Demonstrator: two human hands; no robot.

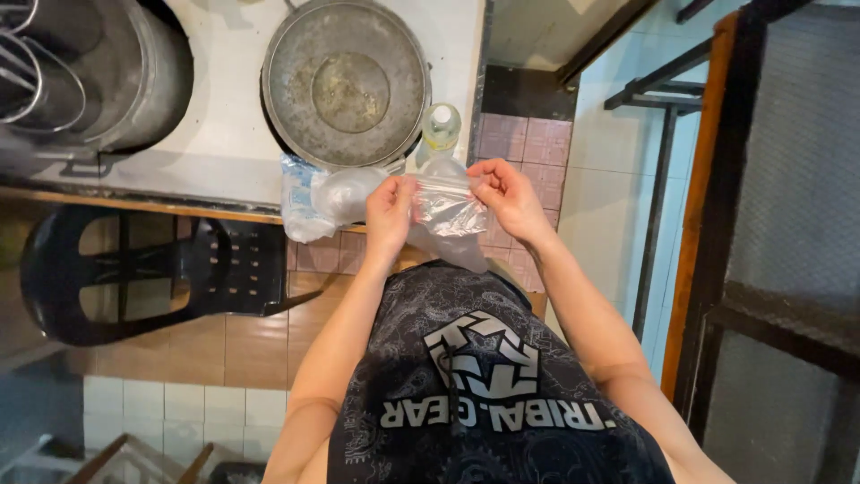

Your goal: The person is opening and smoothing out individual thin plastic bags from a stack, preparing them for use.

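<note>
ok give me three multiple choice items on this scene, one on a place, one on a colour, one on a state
1. Where is the bottle?
A. on the chair
B. beside the pan, at the counter's edge
C. on the floor

2. What colour is the chair?
A. black
B. red
C. white

3. How is the bag held?
A. crumpled in one fist
B. lying loose on the counter
C. pinched by both hands at its top edge

Answers:
1 B: the bottle stands right of the pan on the counter.
2 A: the plastic chair under the counter edge is black.
3 C: the left hand and right hand each grip the clear bag's upper edge with their fingers, and it hangs between them.
</note>
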